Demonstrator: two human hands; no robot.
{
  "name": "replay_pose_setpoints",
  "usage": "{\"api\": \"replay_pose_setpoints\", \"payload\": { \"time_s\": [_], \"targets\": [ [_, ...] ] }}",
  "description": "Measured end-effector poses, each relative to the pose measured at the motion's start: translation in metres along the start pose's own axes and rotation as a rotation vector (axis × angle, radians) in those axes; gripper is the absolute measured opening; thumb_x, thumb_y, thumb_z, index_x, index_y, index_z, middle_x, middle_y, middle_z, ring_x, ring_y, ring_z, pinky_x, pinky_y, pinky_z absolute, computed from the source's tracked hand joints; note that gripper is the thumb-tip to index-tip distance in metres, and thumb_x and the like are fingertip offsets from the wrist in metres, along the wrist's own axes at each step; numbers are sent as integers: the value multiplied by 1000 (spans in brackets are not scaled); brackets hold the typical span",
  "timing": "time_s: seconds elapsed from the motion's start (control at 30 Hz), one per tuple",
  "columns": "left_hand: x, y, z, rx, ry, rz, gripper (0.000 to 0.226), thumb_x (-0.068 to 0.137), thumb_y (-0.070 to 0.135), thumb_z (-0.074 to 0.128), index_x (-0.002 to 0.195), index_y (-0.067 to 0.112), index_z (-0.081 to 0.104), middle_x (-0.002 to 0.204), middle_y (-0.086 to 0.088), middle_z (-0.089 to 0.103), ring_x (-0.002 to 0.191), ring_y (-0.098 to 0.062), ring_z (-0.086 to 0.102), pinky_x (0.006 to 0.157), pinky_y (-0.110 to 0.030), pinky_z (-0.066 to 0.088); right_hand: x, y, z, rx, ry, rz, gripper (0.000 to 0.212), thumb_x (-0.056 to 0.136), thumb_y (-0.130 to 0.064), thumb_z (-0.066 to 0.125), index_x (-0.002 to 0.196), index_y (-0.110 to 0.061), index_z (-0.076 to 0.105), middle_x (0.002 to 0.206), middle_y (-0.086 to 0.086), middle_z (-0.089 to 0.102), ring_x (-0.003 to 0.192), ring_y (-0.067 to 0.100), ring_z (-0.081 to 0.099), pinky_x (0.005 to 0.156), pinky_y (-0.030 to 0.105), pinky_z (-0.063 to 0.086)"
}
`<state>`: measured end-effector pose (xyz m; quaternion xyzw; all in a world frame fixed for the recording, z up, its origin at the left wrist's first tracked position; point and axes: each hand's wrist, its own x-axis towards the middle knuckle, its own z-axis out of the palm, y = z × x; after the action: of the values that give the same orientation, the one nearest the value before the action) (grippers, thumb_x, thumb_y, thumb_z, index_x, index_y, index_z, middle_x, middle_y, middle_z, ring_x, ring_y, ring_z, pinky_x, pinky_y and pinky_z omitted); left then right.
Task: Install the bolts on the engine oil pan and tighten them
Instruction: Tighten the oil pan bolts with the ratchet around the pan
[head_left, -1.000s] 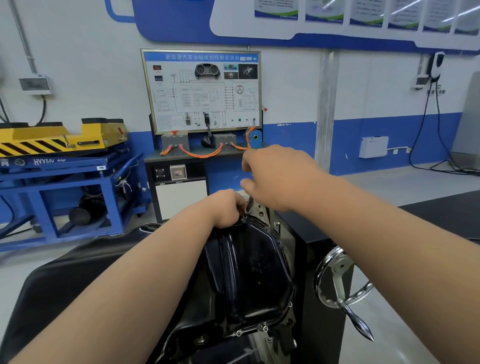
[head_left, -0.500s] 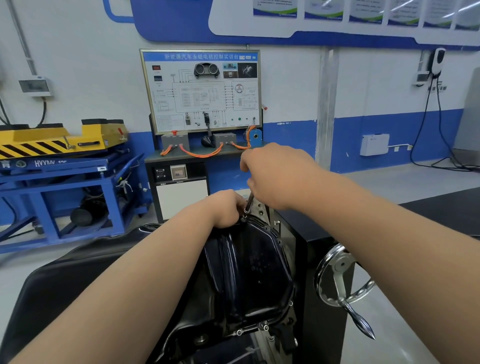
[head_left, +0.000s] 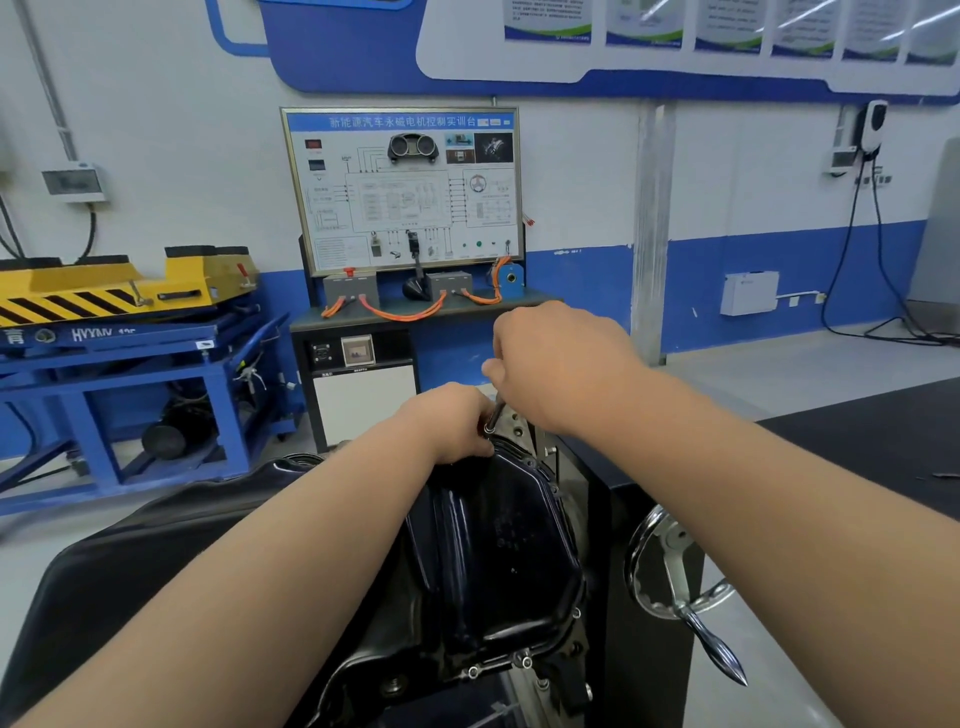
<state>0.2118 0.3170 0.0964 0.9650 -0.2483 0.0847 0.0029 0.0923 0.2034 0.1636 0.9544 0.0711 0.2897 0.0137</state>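
The oil pan (head_left: 493, 561) lies at 6 o'clock of both hands. The right hand (head_left: 561, 364) grips a tool (head_left: 496, 413), its tip at the pan's 12 o'clock rim. The left hand (head_left: 447, 421) is curled beside it; its grip cannot be told.

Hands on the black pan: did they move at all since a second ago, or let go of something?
Hardly. The right hand turned slightly on the thin metal tool it grips, whose tip is at the top rim of the oil pan. Nothing was let go or picked up. The left hand stayed at that rim; the pan and the handwheel stayed put.
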Motion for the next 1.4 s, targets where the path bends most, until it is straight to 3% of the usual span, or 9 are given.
{"api": "replay_pose_setpoints", "payload": {
  "time_s": [0.17, 0.37, 0.6, 0.8, 0.9, 1.03, 1.17, 1.27, 1.4],
  "targets": [
    [9, 10, 4, 240, 70, 17, 41, 84, 44, 62, 115, 17, 58, 109, -6, 62, 98, -29, 61, 79, -38, 52, -2, 7, -6, -16, 60, 32, 17, 93, -20, 49, 106, -21, 59, 85, 0, 48, 73, 24, 49, 58, 32, 37],
    [6, 12, 3, 286, 63, -9, 28, 88, 41, 58, 99, 16, 63, 87, -3, 54, 81, -29, 56, 63, -32, 40, -5, 26, -16, -5, 117, 112, 15, 93, -21, 44, 100, -23, 57, 87, 1, 51, 75, 25, 50, 49, 27, 24],
    [5, 11, 5, 279, 49, 57, 19, 88, 24, 52, 103, 16, 61, 99, -6, 62, 91, -29, 61, 66, -32, 42, -9, 34, -18, 54, 164, 128, 17, 94, -24, 42, 97, -22, 59, 90, 1, 58, 78, 25, 56, 47, 26, 24],
    [5, 8, 3, 218, 37, 62, 19, 87, 23, 53, 104, 19, 62, 103, -5, 64, 95, -28, 60, 72, -33, 46, -11, 37, -12, 84, 161, 136, 20, 94, -27, 40, 100, -23, 59, 92, 1, 61, 83, 26, 57, 58, 32, 34],
    [5, 6, 4, 182, 25, 38, 22, 86, 34, 57, 104, 22, 61, 101, -1, 63, 95, -25, 59, 75, -34, 50, -11, 38, -11, 90, 165, 137, 22, 95, -29, 39, 102, -23, 59, 92, 0, 62, 84, 25, 57, 59, 33, 35],
    [8, 6, 3, 209, 13, -20, 31, 86, 52, 58, 93, 21, 56, 87, 2, 52, 85, -24, 56, 67, -32, 44, -11, 38, -9, 90, 168, 136, 23, 96, -30, 38, 103, -23, 59, 94, 1, 61, 84, 25, 56, 59, 32, 34],
    [8, 10, 4, 236, 39, 23, 23, 89, 35, 56, 102, 16, 61, 99, -4, 62, 92, -27, 60, 73, -35, 50, -10, 38, -8, 93, 158, 135, 23, 96, -30, 39, 103, -23, 59, 94, 1, 61, 84, 25, 56, 59, 32, 34],
    [5, 7, 4, 110, -9, 29, 24, 83, 22, 57, 106, 18, 61, 103, -2, 63, 97, -24, 59, 81, -36, 52, -11, 39, -6, 92, 158, 138, 24, 96, -30, 38, 104, -23, 59, 95, 1, 62, 85, 26, 57, 60, 32, 35],
    [6, 5, 2, 85, 20, -61, 34, 81, 47, 62, 92, 15, 60, 90, 0, 60, 87, -23, 58, 76, -35, 52, -11, 40, -5, 79, 152, 148, 24, 96, -30, 38, 104, -23, 60, 94, 1, 63, 84, 26, 57, 57, 30, 34]
  ]
}}
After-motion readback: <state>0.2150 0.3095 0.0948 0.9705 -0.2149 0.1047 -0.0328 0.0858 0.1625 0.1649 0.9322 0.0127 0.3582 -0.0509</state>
